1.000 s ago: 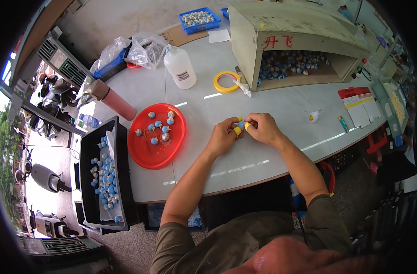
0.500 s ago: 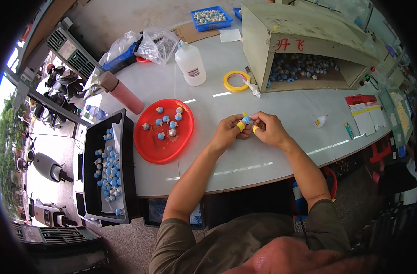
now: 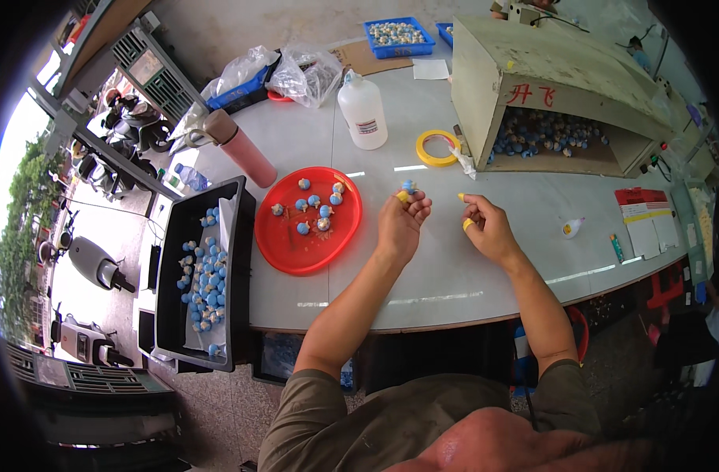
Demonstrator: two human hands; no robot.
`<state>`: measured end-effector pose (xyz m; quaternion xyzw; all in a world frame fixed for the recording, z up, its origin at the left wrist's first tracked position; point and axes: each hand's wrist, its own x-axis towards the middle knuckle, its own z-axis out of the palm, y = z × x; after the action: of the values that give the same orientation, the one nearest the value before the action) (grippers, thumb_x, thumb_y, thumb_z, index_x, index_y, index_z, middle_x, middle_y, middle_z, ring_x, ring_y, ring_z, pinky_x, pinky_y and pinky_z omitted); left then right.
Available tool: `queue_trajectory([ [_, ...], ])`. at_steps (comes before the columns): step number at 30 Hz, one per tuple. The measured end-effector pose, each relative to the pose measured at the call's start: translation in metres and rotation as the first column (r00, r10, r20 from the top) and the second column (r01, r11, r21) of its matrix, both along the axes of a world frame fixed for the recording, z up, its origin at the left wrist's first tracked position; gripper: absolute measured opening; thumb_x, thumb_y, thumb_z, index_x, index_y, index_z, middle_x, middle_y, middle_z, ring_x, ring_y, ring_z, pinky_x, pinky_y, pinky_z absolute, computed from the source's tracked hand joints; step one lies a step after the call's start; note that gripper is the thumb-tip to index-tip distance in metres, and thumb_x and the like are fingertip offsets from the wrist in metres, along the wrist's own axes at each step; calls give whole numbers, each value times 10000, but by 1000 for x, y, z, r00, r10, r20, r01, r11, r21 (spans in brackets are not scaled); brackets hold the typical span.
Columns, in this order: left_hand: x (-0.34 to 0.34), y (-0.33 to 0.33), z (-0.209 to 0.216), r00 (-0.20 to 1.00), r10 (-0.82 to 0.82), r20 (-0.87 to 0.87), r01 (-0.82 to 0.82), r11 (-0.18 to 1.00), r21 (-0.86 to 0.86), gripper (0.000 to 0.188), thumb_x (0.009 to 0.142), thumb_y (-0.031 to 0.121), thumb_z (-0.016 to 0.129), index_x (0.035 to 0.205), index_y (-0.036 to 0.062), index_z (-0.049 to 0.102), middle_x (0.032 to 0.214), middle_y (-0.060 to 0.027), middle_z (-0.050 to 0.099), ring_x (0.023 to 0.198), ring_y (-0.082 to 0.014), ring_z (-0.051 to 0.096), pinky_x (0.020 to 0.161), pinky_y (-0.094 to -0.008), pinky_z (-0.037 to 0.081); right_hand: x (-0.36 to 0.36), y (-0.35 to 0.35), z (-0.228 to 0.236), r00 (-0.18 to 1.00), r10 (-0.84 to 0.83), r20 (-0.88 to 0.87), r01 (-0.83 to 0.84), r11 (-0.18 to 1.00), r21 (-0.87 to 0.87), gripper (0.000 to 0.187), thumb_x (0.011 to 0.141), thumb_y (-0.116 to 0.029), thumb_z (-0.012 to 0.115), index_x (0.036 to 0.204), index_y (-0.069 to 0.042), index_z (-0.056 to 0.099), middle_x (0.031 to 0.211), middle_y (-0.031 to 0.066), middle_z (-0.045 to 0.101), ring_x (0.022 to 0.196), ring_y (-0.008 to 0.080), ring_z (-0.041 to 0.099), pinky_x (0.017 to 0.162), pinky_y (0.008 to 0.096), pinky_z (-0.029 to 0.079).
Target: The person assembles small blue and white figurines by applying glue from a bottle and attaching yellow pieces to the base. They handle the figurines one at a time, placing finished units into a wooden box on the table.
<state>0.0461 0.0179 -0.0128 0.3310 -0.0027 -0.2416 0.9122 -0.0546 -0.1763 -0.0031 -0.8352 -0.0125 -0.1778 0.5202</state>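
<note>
My left hand, yellow tape around a finger, pinches a small blue-and-cream figurine at its fingertips, above the grey table. A short way to the right, my right hand has its fingers loosely bent and apart, with nothing visible in them; two of its digits also wear yellow tape. Left of my hands lies a round red tray with several similar small figurines on it. Beside that tray, a black bin holds many more blue figurines over a white sheet.
Behind my hands are a yellow tape roll, a clear plastic bottle and a pink flask. An open-fronted box with figurines inside stands at the back right. Farther off sits a blue tray. A small white bottle is at right.
My hands have moved apart: the left keeps the figurine, and the right has come away from it. The whole view has shifted slightly, with table things appearing further right.
</note>
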Motion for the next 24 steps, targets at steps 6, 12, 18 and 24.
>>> queue_trajectory([
  [6, 36, 38, 25, 791, 558, -250, -596, 796, -107, 428, 1077, 396, 304, 1203, 18, 462, 1225, -144, 587, 975, -226, 604, 852, -323, 562, 8, -8, -11, 994, -105, 40, 101, 989, 104, 384, 852, 21, 596, 1236, 23, 591, 862, 49, 661, 696, 82, 583, 654, 244, 495],
  [12, 24, 18, 4, 897, 414, -153, -428, 901, -71, 391, 1027, 409, 406, 1185, 69, 513, 1053, -110, 636, 863, -229, 630, 782, -322, 539, 25, -42, -24, 916, -400, -17, 376, 844, 384, 318, 874, 14, 573, 1191, 10, 605, 928, 51, 648, 738, 81, 562, 678, 242, 486],
  [18, 0, -4, -12, 976, 219, 5, -218, 971, 93, 353, 1023, 419, 475, 1118, 89, 562, 937, -90, 650, 781, -214, 635, 724, -311, 516, 72, -91, -13, 797, -603, 16, 600, 796, 80, 269, 857, 13, 576, 1115, -10, 644, 973, 121, 674, 844, 231, 650, 757, 347, 521],
  [24, 2, -8, -23, 991, 125, 46, -130, 981, 142, 359, 1027, 423, 486, 1136, 89, 562, 920, -89, 644, 780, -211, 633, 723, -317, 512, 122, -127, 2, 872, -473, 128, 445, 654, -612, 245, 814, -64, 590, 1033, -28, 692, 1038, 230, 697, 974, 383, 672, 826, 474, 542],
])
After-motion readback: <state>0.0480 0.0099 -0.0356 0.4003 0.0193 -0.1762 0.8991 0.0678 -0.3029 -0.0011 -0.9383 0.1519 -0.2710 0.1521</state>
